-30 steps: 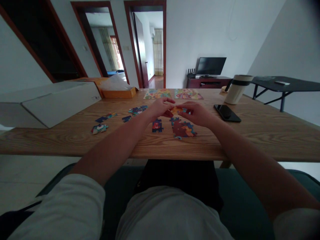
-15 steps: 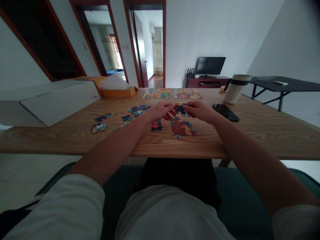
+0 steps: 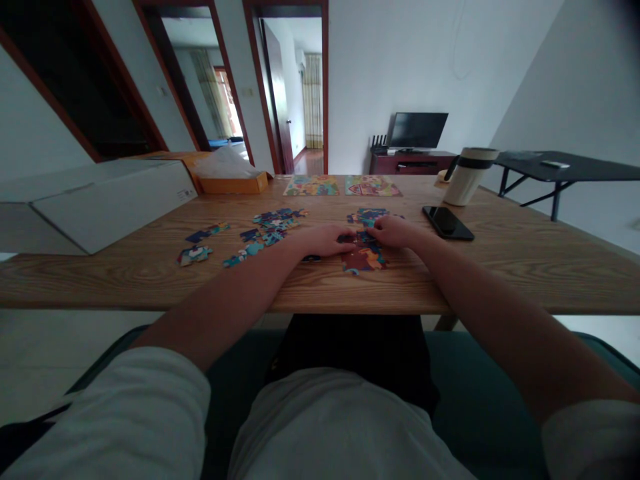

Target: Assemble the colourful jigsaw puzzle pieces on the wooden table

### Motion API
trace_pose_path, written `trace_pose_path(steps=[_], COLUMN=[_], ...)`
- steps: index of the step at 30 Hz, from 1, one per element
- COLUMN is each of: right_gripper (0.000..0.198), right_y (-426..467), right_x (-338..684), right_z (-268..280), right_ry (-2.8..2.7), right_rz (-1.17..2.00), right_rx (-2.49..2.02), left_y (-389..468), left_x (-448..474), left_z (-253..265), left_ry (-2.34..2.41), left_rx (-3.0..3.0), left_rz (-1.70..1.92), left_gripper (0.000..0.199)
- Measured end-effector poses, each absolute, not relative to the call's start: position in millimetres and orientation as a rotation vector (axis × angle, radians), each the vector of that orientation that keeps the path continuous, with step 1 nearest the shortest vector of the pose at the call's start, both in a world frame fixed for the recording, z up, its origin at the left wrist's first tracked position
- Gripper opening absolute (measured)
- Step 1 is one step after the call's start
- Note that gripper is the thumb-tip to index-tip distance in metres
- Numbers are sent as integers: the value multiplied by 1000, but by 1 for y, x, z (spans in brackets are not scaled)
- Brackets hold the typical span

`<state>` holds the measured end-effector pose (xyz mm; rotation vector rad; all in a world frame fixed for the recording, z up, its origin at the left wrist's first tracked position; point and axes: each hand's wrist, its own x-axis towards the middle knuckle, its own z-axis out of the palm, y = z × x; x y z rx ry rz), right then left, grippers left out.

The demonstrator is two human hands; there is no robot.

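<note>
A joined block of red and orange jigsaw pieces lies near the table's front edge. My left hand reaches its upper left side, fingers closed on a dark jigsaw piece at the block's top edge. From the right, my right hand pinches the same dark piece, its fingertips low over the block. Whether the piece is locked in cannot be told, as fingers cover part of it. Behind my hands lie more blue jigsaw pieces. A dark piece is mostly hidden beneath my left hand.
Loose jigsaw pieces spread to the left, with a small cluster farther out. Two picture sheets lie at the back. A phone and a mug stand right; a white box and orange tray left.
Both hands have come down toward me, bringing the dark piece from behind the red block to its top edge. The blue pieces behind are now uncovered.
</note>
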<state>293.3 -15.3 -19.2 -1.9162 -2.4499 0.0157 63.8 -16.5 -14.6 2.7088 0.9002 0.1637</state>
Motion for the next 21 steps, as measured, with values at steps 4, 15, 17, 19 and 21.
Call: trace_pose_path(steps=[4,15,17,19,21], right_gripper=[57,57,56,54,52], right_y=[-14,-18,-21,-24,-25], right_x=[292,284,283,283,283], right_z=[-21,-24,-22,-21,-21], right_ry=[-2456,-2464,-2465,-2461,-2451], right_rz=[-30,-167,-199,-237,-269], right_rx=[-1917,-1938,-1939,-1936,-1923], left_y=[-14,-13,-11,-9,-9], left_x=[63,63,63,63,63], left_z=[-16,-17,-18,-19,-19], left_ry=[850,870,843,811,794], left_rx=[2705,2742,2743,2738,2730], left_rz=[187,127,135,150,145], left_gripper=[41,45,43,42,43])
